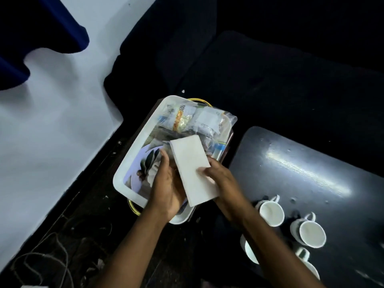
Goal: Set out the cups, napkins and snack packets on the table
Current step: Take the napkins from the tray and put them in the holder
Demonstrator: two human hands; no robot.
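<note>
A stack of white napkins (192, 167) is held over a white tray (133, 154). My left hand (166, 183) supports the stack from below and the left. My right hand (220, 179) pinches its right edge, thumb on top. Clear snack packets (195, 119) lie in the far half of the tray. Several white cups stand on the dark table (307, 163) at the right, among them one (271, 213) near my right forearm and another (310, 233) beside it. A further cup (250, 251) is partly hidden by my right arm.
The tray rests on a gold-rimmed stand (133, 206) beside the table's left edge. A dark sofa (249, 69) fills the back. Cables (52, 256) lie on the dark floor at the lower left. A white wall (52, 111) runs along the left.
</note>
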